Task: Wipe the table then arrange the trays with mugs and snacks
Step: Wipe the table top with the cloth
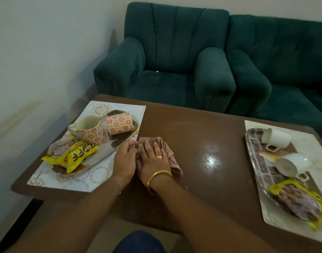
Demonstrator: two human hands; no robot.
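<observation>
Desk: brown wooden desk (202, 139), its far edge running across mid-frame, its near edge low in the frame; a bright glare spot sits right of centre.
Cloth: pink-checked folded cloth (167, 152) lies on the desk at centre, just right of the left tray.
Right hand: right hand (153, 162), with ring and gold bangle, lies flat on the cloth, fingers spread, pressing not gripping.
Left hand: left hand (124, 159) sits beside it, fingertips pinched on the cloth's left edge.
Left tray: oval patterned tray (118, 143) on a white floral placemat (136, 114) at centre left, carrying an upright red-flowered mug (90, 130), a second one on its side (120, 125) and a yellow snack packet (72, 156).
Right tray: grey patterned tray (255, 154) on a pale placemat (317, 148) at the right edge, holding two tipped white cups (277, 137) (291, 164) and a yellow snack packet (299, 199).
Open room: bare desk between cloth and right tray.
Beyond: teal sofa (174, 61) close behind the far edge.
</observation>
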